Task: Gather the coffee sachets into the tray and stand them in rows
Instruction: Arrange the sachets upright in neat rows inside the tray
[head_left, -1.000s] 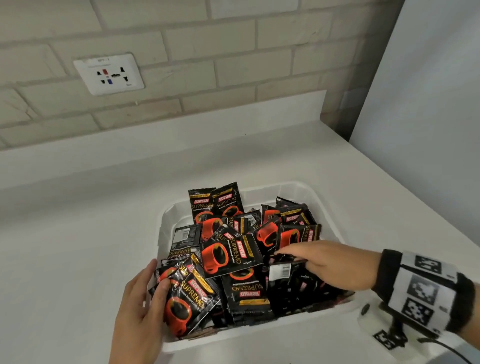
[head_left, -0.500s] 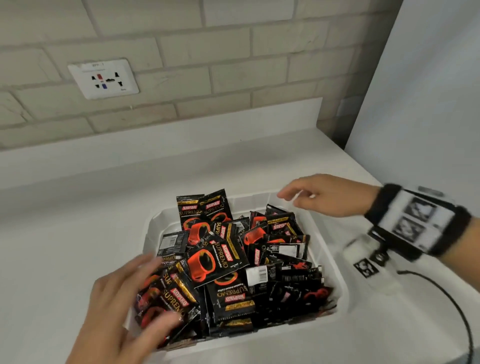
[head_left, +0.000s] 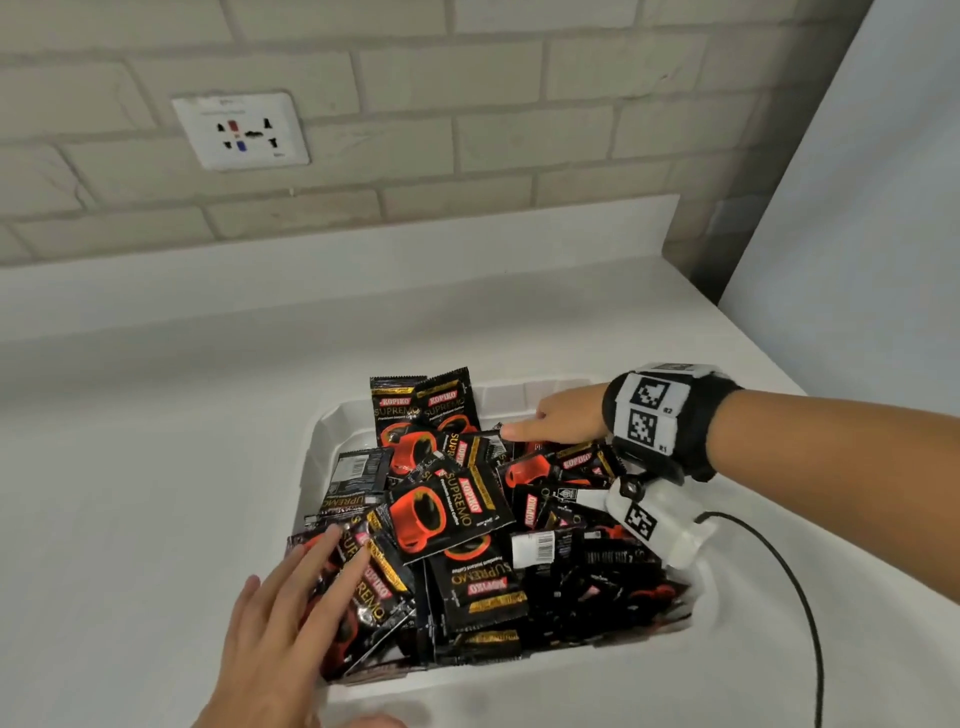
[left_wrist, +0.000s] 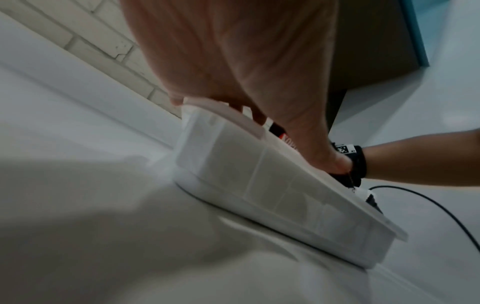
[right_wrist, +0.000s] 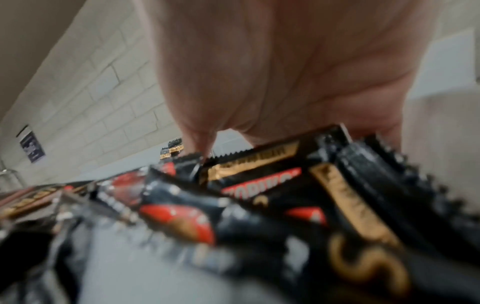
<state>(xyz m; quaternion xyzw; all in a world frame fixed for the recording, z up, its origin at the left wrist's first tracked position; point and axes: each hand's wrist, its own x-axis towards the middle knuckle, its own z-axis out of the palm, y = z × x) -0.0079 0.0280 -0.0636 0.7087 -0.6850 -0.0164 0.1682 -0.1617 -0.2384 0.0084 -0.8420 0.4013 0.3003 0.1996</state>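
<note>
A white tray (head_left: 332, 418) on the white counter holds a loose heap of several black-and-red coffee sachets (head_left: 447, 514). Two sachets (head_left: 421, 410) stand upright against the back wall. My left hand (head_left: 311, 582) lies on the sachets at the front left corner with its fingers straight and spread. In the left wrist view the left hand (left_wrist: 233, 61) reaches over the tray's wall (left_wrist: 259, 185). My right hand (head_left: 550, 423) is at the tray's back right, with its fingers pointing down into the sachets. In the blurred right wrist view the right hand (right_wrist: 285, 72) touches the sachets' top edges (right_wrist: 259, 185); its fingertips are hidden.
A brick wall with a white socket (head_left: 240, 131) rises behind the counter (head_left: 156, 467). A tall white panel (head_left: 857, 260) closes off the right side. A black cable (head_left: 789, 571) runs from the right wrist camera across the counter beside the tray.
My right hand lifted off the front middle of the heap, swung to the back right and came down onto the sachets there. My left hand shifted onto the front left sachets with fingers flat.
</note>
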